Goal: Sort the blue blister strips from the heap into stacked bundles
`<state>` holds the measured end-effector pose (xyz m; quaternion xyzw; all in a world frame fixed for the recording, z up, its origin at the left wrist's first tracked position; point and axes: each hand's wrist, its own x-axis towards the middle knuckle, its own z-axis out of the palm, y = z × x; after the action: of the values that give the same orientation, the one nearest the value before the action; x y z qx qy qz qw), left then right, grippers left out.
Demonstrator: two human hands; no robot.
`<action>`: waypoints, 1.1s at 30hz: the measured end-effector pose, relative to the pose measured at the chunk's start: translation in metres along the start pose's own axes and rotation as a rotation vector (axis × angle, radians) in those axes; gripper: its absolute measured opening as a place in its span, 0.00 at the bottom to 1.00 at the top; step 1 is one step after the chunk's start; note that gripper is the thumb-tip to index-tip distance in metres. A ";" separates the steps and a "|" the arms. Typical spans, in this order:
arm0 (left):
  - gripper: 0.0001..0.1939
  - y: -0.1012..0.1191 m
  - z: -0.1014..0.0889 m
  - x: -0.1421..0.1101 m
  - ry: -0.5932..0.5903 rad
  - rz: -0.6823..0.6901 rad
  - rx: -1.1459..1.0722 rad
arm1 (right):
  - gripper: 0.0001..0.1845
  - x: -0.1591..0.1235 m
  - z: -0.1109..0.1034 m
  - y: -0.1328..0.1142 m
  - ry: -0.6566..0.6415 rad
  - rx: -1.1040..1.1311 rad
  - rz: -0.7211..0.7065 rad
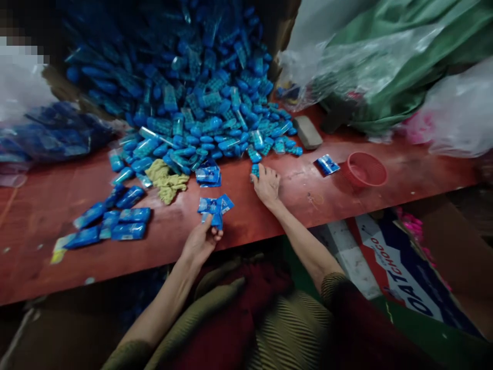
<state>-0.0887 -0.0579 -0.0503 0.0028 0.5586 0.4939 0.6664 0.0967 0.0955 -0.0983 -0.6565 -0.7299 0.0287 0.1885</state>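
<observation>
My left hand (201, 240) pinches a flat blue printed packet (216, 221) by its near edge, at the front of the red table (246, 226). Flat blue packets (210, 204) lie just beyond its fingertips, and a small stack of packets (208, 174) rests farther back. My right hand (267, 186) has its fingers closed on a small blue clear-walled container (254, 170), at the front edge of a big heap of such containers (208, 123). Part of that container is hidden by the fingers.
Filled blue packs (129, 230) and a crumpled yellow-green cloth (165, 181) lie at left. On the right are a grey block (307, 132), a blue packet (327, 164) and a red basket (365, 169). Green sheeting (389, 82) covers the back right; a printed carton (396, 272) stands below.
</observation>
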 end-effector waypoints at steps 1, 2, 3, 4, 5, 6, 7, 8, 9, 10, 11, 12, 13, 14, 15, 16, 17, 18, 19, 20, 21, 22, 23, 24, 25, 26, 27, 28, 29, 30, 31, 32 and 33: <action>0.18 0.001 0.000 -0.001 -0.007 -0.029 -0.019 | 0.24 -0.003 -0.001 -0.007 -0.019 0.002 -0.007; 0.18 0.002 0.000 -0.002 -0.017 -0.058 -0.037 | 0.24 -0.004 -0.006 -0.014 -0.040 0.002 -0.011; 0.17 0.003 0.000 -0.004 -0.028 -0.081 -0.053 | 0.25 -0.005 -0.012 -0.020 -0.061 0.001 -0.025; 0.17 0.004 -0.001 -0.005 -0.039 -0.097 -0.067 | 0.25 -0.006 -0.021 -0.027 -0.072 0.009 -0.045; 0.17 0.005 -0.002 -0.005 -0.046 -0.108 -0.077 | 0.24 -0.008 -0.031 -0.033 -0.077 0.036 -0.072; 0.16 0.007 -0.003 -0.006 -0.050 -0.114 -0.086 | 0.24 -0.011 -0.041 -0.040 -0.080 0.096 -0.109; 0.16 0.007 -0.004 -0.006 -0.050 -0.117 -0.095 | 0.22 -0.017 -0.050 -0.046 -0.098 0.194 -0.145; 0.15 0.008 -0.005 -0.006 -0.050 -0.120 -0.104 | 0.21 -0.025 -0.058 -0.053 -0.163 0.335 -0.192; 0.14 0.008 -0.006 -0.005 -0.048 -0.123 -0.113 | 0.21 -0.034 -0.063 -0.060 -0.266 0.505 -0.231; 0.13 0.008 -0.006 -0.005 -0.046 -0.126 -0.124 | 0.21 -0.044 -0.066 -0.067 -0.388 0.668 -0.250; 0.12 0.008 -0.006 -0.003 -0.046 -0.124 -0.135 | 0.22 -0.055 -0.067 -0.072 -0.494 0.805 -0.251; 0.12 0.006 -0.005 -0.002 -0.049 -0.117 -0.146 | 0.23 -0.064 -0.065 -0.077 -0.573 0.910 -0.239; 0.11 0.004 -0.005 -0.001 -0.055 -0.100 -0.154 | 0.25 -0.073 -0.062 -0.081 -0.621 0.982 -0.218; 0.11 0.002 -0.004 0.000 -0.066 -0.071 -0.155 | 0.25 -0.079 -0.058 -0.084 -0.640 1.026 -0.195; 0.12 -0.001 -0.004 0.000 -0.082 -0.032 -0.148 | 0.26 -0.084 -0.055 -0.086 -0.640 1.048 -0.171; 0.14 -0.003 -0.004 0.000 -0.101 0.009 -0.127 | 0.26 -0.087 -0.052 -0.087 -0.628 1.056 -0.148; 0.16 -0.006 -0.004 -0.001 -0.121 0.047 -0.091 | 0.26 -0.089 -0.049 -0.088 -0.600 1.049 -0.123; 0.17 -0.007 -0.005 -0.002 -0.137 0.080 -0.046 | 0.26 -0.090 -0.048 -0.088 -0.555 1.032 -0.099; 0.19 -0.008 -0.006 -0.004 -0.151 0.102 0.000 | 0.26 -0.091 -0.048 -0.089 -0.504 1.009 -0.081; 0.20 -0.009 -0.008 -0.005 -0.160 0.114 0.042 | 0.27 -0.092 -0.049 -0.089 -0.455 0.989 -0.078; 0.20 -0.008 -0.010 -0.006 -0.165 0.122 0.075 | 0.27 -0.093 -0.050 -0.089 -0.417 0.971 -0.092; 0.20 -0.007 -0.011 -0.006 -0.165 0.130 0.098 | 0.27 -0.094 -0.051 -0.088 -0.402 0.958 -0.119; 0.20 -0.006 -0.013 -0.006 -0.157 0.137 0.112 | 0.28 -0.095 -0.052 -0.087 -0.410 0.951 -0.155; 0.19 -0.004 -0.015 -0.006 -0.144 0.142 0.120 | 0.28 -0.095 -0.053 -0.085 -0.440 0.945 -0.196; 0.19 -0.003 -0.016 -0.005 -0.130 0.143 0.124 | 0.27 -0.093 -0.055 -0.082 -0.486 0.936 -0.242; 0.19 -0.002 -0.017 -0.004 -0.121 0.138 0.122 | 0.26 -0.090 -0.057 -0.077 -0.543 0.922 -0.294; 0.18 -0.001 -0.017 -0.003 -0.119 0.124 0.112 | 0.24 -0.084 -0.059 -0.072 -0.608 0.897 -0.355; 0.18 0.000 -0.017 -0.003 -0.123 0.099 0.097 | 0.21 -0.076 -0.062 -0.066 -0.654 0.852 -0.407; 0.17 0.000 -0.016 -0.003 -0.123 0.068 0.075 | 0.19 -0.067 -0.065 -0.060 -0.674 0.781 -0.441; 0.16 0.000 -0.014 -0.004 -0.116 0.036 0.047 | 0.18 -0.055 -0.068 -0.054 -0.658 0.674 -0.443; 0.14 0.000 -0.013 -0.004 -0.103 0.003 0.016 | 0.17 -0.042 -0.069 -0.048 -0.535 0.521 -0.349; 0.13 0.001 -0.011 -0.006 -0.088 -0.027 -0.020 | 0.19 -0.028 -0.070 -0.043 -0.400 0.336 -0.212; 0.11 0.001 -0.009 -0.007 -0.077 -0.055 -0.058 | 0.22 -0.015 -0.069 -0.040 -0.320 0.171 -0.098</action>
<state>-0.0954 -0.0669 -0.0481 -0.0128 0.5179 0.4907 0.7006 0.0817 0.0620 -0.0267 -0.5889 -0.7765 0.1856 0.1261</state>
